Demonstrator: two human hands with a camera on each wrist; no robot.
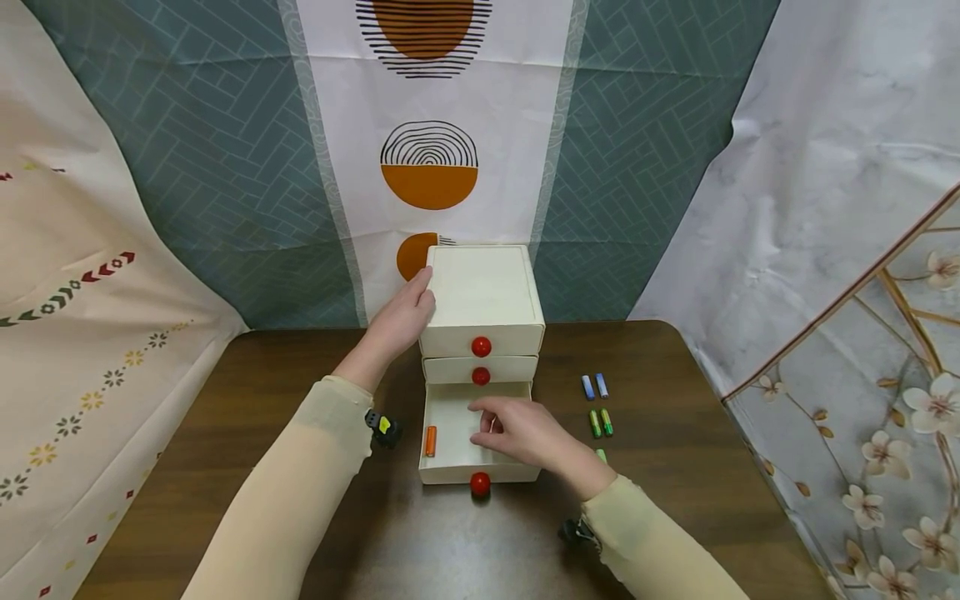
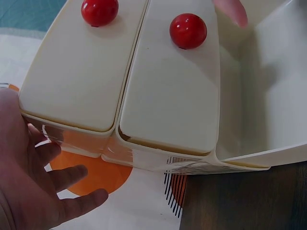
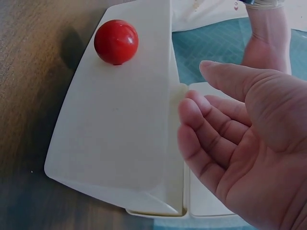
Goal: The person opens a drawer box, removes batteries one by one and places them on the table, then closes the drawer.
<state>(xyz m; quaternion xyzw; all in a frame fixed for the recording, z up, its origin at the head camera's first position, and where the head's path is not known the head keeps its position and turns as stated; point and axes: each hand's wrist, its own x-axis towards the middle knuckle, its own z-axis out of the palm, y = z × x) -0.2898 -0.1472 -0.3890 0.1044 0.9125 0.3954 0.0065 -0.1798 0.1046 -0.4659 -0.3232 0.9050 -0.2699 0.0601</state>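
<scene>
A cream drawer cabinet (image 1: pixel 486 285) with round red knobs stands on the table, its bottom drawer (image 1: pixel 450 408) pulled out. Inside that drawer, along the left wall, lies an orange battery (image 1: pixel 431 441). My left hand (image 1: pixel 401 321) rests against the cabinet's upper left edge; in the left wrist view its fingers (image 2: pixel 72 177) are spread beside the side wall. Above the pulled-out drawer hovers my right hand (image 1: pixel 517 429), fingers loosely bent and thumb apart. In the right wrist view nothing shows in its palm. The upper drawers look closed.
Right of the cabinet, two blue batteries (image 1: pixel 595 387) lie on the dark wooden table (image 1: pixel 660 500), with two green ones (image 1: pixel 601 422) nearer. Another light green battery (image 1: pixel 602 455) is partly hidden by my right arm. Patterned cloths hang behind and at both sides.
</scene>
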